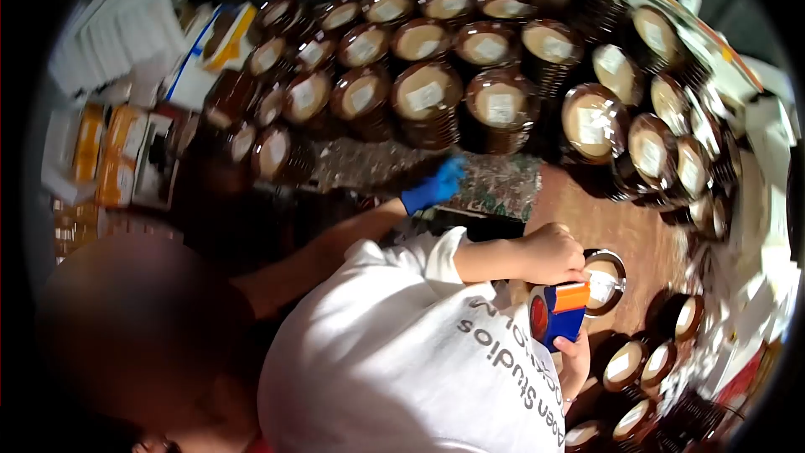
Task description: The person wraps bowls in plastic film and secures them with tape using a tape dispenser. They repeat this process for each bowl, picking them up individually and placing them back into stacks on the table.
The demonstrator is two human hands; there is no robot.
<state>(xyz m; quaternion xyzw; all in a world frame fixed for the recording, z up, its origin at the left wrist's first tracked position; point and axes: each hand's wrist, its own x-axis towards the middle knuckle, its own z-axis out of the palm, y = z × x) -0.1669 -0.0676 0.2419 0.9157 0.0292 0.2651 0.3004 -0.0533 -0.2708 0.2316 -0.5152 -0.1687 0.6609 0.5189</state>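
My left hand (549,252) is closed, its fingertips pressed together at the orange end of a blue and orange box (566,315). Anything pinched in them is too small to make out. Below it, my right hand (573,352) grips the box with its thumb on the blue side. Just right of my left hand, a round brown container (604,283) with a beige centre and a white label rests on the brown work surface (558,200).
Tall stacks of round brown containers (426,101) line the back, with more stacks (625,365) at lower right. A co-worker's blue-gloved hand (436,187) reaches toward the stacks. Boxes (122,155) and white sheets (122,38) stand left; white material (759,260) lies along the right.
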